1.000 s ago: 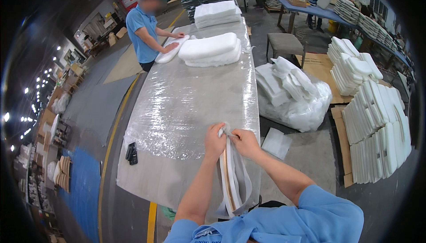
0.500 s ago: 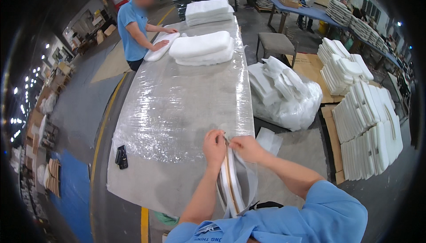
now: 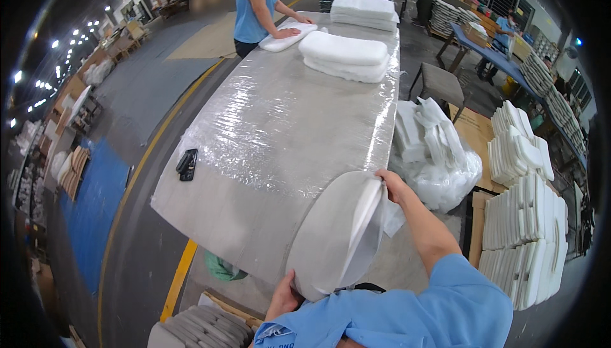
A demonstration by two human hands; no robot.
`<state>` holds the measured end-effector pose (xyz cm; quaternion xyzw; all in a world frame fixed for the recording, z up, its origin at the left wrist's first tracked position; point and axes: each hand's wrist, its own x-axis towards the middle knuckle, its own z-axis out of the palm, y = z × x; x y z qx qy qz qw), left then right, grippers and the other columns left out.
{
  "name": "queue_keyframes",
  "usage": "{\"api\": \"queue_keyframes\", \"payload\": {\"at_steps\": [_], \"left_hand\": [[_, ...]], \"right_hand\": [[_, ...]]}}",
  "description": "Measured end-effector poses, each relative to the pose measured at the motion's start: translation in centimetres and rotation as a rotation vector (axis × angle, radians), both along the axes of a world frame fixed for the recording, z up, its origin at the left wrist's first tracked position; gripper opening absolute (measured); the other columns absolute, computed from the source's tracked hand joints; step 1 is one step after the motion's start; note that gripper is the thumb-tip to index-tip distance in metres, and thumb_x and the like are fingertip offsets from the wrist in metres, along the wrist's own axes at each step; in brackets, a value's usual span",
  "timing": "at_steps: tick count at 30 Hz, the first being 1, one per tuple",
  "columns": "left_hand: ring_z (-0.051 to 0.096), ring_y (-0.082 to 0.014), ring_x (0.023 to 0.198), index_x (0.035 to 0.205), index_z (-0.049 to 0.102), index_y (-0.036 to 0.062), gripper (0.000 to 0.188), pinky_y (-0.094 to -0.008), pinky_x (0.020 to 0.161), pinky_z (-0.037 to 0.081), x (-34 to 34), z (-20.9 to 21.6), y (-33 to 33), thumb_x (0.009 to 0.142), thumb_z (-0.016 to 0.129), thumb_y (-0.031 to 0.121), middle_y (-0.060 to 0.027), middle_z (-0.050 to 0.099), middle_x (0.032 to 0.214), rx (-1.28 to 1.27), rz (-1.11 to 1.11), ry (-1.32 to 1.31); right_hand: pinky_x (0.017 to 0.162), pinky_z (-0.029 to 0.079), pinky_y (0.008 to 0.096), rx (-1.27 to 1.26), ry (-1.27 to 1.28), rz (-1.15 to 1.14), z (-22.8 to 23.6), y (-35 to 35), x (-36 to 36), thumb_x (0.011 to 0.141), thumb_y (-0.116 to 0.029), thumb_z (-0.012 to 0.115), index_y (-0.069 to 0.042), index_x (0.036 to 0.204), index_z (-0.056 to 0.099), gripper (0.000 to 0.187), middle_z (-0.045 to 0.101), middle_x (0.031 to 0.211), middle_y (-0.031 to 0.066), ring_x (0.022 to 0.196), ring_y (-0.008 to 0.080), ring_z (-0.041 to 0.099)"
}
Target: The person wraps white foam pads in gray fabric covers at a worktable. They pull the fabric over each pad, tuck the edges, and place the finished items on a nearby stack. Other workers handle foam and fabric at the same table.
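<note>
A grey rounded cushion (image 3: pixel 326 233) is tilted up at the near right edge of the table, with a pale strip along its right side. My right hand (image 3: pixel 393 186) grips its far end, fingers closed around the edge. At the near end my left hand (image 3: pixel 285 296) holds the lower edge, thumb over the grey cloth. Some of the left fingers are hidden behind it. The cushion leans between my hands, its broad face turned to the left.
The table (image 3: pixel 254 157) is covered in clear plastic, with a black object (image 3: pixel 187 164) on its left. A co-worker (image 3: pixel 258 4) presses a white pad (image 3: pixel 287 36) beside stacked padding (image 3: pixel 344 55). White cushions (image 3: pixel 522 240) are piled on the right; grey ones (image 3: pixel 200 329) lie below.
The cushion has turned from zipper edge up to its broad grey face showing. My hands, together at the zipper's far end before, have spread to opposite ends. The view has shifted left.
</note>
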<state>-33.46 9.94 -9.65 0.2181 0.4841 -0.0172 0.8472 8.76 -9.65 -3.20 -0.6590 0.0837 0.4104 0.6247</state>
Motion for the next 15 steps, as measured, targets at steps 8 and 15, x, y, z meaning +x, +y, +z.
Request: {"api": "queue_keyframes", "payload": {"at_steps": [8,15], "left_hand": [[0.061,-0.0235,0.115,0.124,0.066,0.0006,0.046,-0.0409,0.102,0.047,-1.4,7.3,7.4,0.109,0.053,0.042,-0.0106,0.068,0.121,0.615,0.362,-0.198],[0.064,-0.0224,0.099,0.084,0.073,-0.0017,0.046,-0.0383,0.096,0.046,-3.5,4.8,3.3,0.107,0.052,0.032,-0.0134,0.074,0.098,0.928,0.478,0.006]], "right_hand": [[0.087,0.044,0.03,0.157,-0.23,0.178,-0.7,-1.8,-5.2,0.106,-0.05,0.053,-0.015,0.128,0.062,0.042,0.064,0.106,-0.0014,0.094,0.0138,0.057],[0.084,0.044,0.0302,0.238,-0.426,-0.086,-2.3,0.7,-11.2,0.106,-0.045,0.052,-0.003,0.089,0.074,0.05,0.067,0.091,0.0039,0.09,0.0142,0.059]]}}
